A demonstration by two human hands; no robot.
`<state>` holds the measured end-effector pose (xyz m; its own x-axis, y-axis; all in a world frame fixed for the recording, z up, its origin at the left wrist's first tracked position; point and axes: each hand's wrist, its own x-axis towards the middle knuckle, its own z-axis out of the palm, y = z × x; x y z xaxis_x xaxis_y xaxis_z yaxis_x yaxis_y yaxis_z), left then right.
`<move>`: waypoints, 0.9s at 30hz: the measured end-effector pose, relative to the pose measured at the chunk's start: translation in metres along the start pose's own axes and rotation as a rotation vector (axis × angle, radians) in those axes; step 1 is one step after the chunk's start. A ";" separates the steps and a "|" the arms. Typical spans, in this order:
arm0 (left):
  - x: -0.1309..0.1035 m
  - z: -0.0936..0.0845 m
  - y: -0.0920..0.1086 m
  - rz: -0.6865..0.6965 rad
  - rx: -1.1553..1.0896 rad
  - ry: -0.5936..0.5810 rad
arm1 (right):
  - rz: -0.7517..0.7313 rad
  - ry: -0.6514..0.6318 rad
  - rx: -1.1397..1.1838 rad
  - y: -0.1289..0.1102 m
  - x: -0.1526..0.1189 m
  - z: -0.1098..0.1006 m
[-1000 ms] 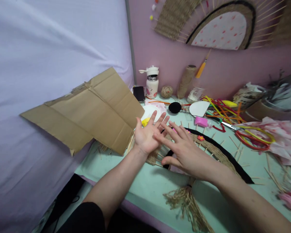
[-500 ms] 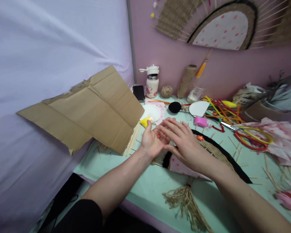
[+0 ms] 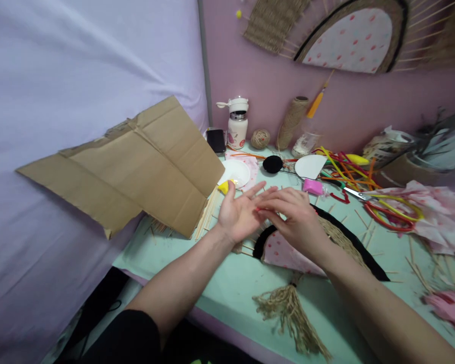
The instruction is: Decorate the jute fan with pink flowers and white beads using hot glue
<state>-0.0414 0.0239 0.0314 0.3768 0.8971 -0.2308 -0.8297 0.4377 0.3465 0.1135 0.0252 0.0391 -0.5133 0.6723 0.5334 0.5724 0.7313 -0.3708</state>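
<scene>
My left hand (image 3: 239,216) is palm up with its fingers stretched out. Over its palm, my right hand (image 3: 296,218) pinches a tiny red ball (image 3: 258,209) between thumb and fingertips. Below my right hand lies a half-round woven piece with a black outer band (image 3: 367,258), twine weaving (image 3: 343,235) and a pink dotted cloth centre (image 3: 284,250); my hand and forearm hide part of it. A twine tassel (image 3: 291,313) hangs from its lower edge across the table. Beyond my fingers sits a pink block of clay (image 3: 313,186), with a yellow lump (image 3: 225,187) by my left thumb.
Cardboard (image 3: 147,172) leans at the left over thin sticks (image 3: 207,217). Behind are a white bottle (image 3: 237,126), twine ball (image 3: 260,138), twine roll (image 3: 293,121), black yarn (image 3: 273,164) and a white dish (image 3: 237,173). Scissors (image 3: 390,215) and crumpled tissue (image 3: 436,212) lie right.
My right fingers have closed from a loose spread into a pinch on the red ball, which was lying in my left palm. My left hand stays palm up, its fingers now more stretched out.
</scene>
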 end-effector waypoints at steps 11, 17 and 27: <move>0.004 -0.007 0.036 0.408 -0.009 0.223 | 0.079 -0.316 -0.032 0.031 0.026 0.022; 0.004 -0.008 0.037 0.351 -0.058 0.255 | 0.042 -0.432 -0.101 0.033 0.028 0.038; 0.004 -0.011 0.039 0.319 -0.077 0.259 | -0.022 -0.465 -0.200 0.040 0.023 0.050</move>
<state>-0.0768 0.0439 0.0340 -0.0125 0.9376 -0.3476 -0.9201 0.1253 0.3711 0.0927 0.0754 -0.0013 -0.7311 0.6702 0.1280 0.6461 0.7403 -0.1858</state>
